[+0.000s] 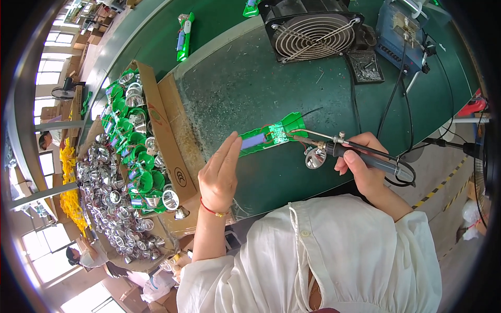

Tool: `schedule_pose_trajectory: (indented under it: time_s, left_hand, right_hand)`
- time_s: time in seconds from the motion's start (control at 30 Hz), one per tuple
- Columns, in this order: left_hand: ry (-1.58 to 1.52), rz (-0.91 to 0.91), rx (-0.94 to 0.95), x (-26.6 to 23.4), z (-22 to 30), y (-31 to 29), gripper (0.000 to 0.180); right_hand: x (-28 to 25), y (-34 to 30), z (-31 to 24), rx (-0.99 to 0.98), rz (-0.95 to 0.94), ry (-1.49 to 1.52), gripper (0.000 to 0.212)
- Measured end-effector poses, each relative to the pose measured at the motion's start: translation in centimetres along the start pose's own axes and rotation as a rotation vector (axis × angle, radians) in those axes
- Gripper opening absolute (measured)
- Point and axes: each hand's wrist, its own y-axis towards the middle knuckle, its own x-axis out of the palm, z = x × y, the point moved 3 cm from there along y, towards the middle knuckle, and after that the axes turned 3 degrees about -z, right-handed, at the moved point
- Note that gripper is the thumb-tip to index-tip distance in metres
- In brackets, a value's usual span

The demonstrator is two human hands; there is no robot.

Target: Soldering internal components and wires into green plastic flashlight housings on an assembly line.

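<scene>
A green plastic housing (296, 122) lies on the bench in front of me. It holds a purple cylindrical battery (253, 141) and a small green circuit board (278, 134) with thin wires. My left hand (218, 175) is at the housing's left end, its fingers stretched out and its fingertips against or just over the edge; the thumb is hidden. In my right hand (365, 166) is a soldering iron (383, 164) with a thin curved feed tube; its tip points left, at or close to the board's right side. A silvery reflector cup (315, 157) sits just below the iron's tip.
To the left, a cardboard box (168, 141) holds many green housings with reflectors, beside a heap of loose reflector cups (112, 208). A caged fan (315, 36) and a blue soldering unit (401, 39) with cables stand at the back. Another green housing (183, 39) lies farther off.
</scene>
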Motion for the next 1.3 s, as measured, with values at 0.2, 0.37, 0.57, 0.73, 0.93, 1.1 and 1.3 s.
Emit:
schedule_pose_trajectory:
  time_s: [0.2,0.37,0.57,0.73,0.93,1.1,1.3]
  left_hand:
    - [0.109,-0.031,0.027,-1.0,0.8,0.3,0.03]
    - [0.011,-0.042,0.079,1.2,2.7,1.9,0.023]
    - [-0.062,-0.043,0.024,3.2,2.3,2.1,0.011]
    - [-0.059,-0.083,-0.007,4.0,2.2,1.7,0.01]
    - [-0.091,-0.054,-0.124,4.4,2.1,1.4,0.007]
    - [-0.069,-0.037,-0.149,4.5,2.2,1.3,0.007]
    - [-0.041,-0.031,-0.126,4.4,2.6,1.2,0.01]
  right_hand:
    - [0.4,0.1,0.0,0.031,-0.003,-0.025,0.018]
    - [0.8,0.2,0.1,-0.056,-0.06,-0.165,0.016]
    - [0.6,0.2,0.2,-0.042,-0.03,-0.168,0.015]
    - [0.8,0.2,0.5,-0.086,-0.02,-0.228,0.014]
    - [0.8,0.4,0.4,-0.064,-0.04,-0.187,0.014]
    - [0.9,0.4,0.6,-0.065,-0.025,-0.147,0.015]
    - [0.9,0.4,0.9,-0.05,-0.037,-0.19,0.015]
